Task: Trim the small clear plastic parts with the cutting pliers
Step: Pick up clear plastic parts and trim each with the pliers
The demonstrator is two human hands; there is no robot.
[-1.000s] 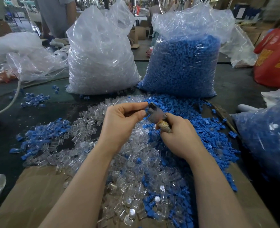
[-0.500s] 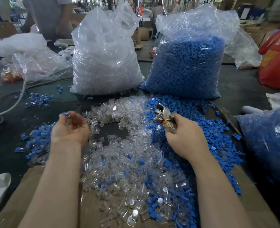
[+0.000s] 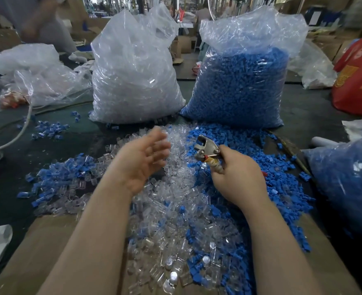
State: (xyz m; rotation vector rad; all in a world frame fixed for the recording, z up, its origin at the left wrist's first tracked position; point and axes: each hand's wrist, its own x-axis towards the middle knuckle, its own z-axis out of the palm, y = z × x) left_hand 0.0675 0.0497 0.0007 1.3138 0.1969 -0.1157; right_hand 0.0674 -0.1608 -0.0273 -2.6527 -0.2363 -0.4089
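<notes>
A loose heap of small clear plastic parts [image 3: 171, 211] covers the middle of the table, mixed with blue parts [image 3: 259, 160] on its right side. My left hand [image 3: 141, 160] hovers over the far part of the clear heap, fingers straight and blurred, palm turned to the right, holding nothing that I can see. My right hand [image 3: 239, 177] grips the handles of the metal cutting pliers [image 3: 206, 149], whose jaws point up and to the left, above the heap. Nothing sits between the jaws.
A tall clear bag of clear parts [image 3: 133, 77] and a bag of blue parts [image 3: 242, 86] stand behind the heap. Another blue-filled bag [image 3: 350, 179] lies at the right edge. Cardboard [image 3: 41, 248] lies under the near heap. A person [image 3: 41, 22] stands at the far left.
My left hand swung from the left pile of trimmed parts back toward the centre and opened. Earlier it pinched a part at the plier jaws. The right hand stayed nearly still.
</notes>
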